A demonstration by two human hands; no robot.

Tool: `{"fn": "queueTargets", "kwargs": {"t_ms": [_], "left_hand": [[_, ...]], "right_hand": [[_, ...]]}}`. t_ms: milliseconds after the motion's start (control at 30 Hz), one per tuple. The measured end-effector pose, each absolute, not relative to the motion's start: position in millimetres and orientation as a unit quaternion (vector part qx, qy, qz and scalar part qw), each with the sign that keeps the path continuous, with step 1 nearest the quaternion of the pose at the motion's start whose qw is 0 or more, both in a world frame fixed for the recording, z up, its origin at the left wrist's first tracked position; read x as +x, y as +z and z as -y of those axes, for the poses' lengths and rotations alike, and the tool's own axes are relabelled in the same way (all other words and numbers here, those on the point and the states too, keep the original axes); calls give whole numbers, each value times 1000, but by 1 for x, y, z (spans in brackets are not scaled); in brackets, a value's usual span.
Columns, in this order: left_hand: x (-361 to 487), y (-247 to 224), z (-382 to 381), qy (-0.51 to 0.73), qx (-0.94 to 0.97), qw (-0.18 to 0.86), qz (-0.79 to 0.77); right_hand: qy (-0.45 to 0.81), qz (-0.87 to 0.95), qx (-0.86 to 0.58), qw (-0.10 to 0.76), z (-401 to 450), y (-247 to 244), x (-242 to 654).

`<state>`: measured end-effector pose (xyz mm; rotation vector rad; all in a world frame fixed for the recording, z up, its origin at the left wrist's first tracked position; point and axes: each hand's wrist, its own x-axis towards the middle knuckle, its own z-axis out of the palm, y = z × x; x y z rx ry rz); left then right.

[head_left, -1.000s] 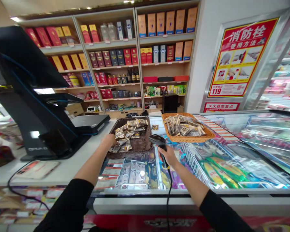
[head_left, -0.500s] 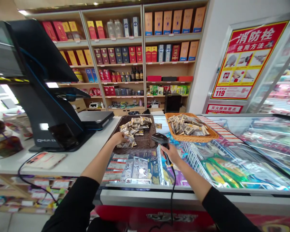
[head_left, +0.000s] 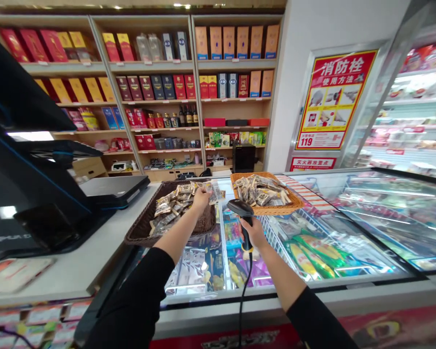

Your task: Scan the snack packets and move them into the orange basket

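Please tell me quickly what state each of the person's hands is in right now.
Left hand: closed, holding a snack packet.
Right hand: closed, holding a corded barcode scanner.

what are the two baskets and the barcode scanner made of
The dark brown basket looks like woven plastic rattan: a tight, regular weave, though cane is possible. The tan basket looks like natural wicker, with a braided matte rim. The barcode scanner looks like black moulded plastic, smooth with a dull sheen.
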<state>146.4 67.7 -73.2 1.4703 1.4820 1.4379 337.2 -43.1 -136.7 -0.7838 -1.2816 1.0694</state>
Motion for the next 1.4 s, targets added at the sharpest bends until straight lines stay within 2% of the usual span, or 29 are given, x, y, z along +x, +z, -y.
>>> {"fn": "queueTargets", "kwargs": {"t_ms": [167,367,733,833,1033,1200,1400], "left_hand": [[160,-92,-79,570,551,342,-505],[156,-96,-72,573,580,348,-462],[159,-89,-63,567,580,353,-467],[160,-83,-59,554,603,293,-492],[201,-48,-61,467,668,101,-570],[260,-36,-80,361,723,11,-589],[289,-51,-97,220,723,12,-655]], "right_hand": [[416,604,-385,560,43,-136,341],[372,630,-399,554,52,-128,338],[393,603,-391,573,51,-129,339],[391,545,-387,632,47,-131,338],[382,346,-366,774,34,-127,343],[388,274,-362,802,30,-124,349],[374,238,-384,810,23,-127,349]]}}
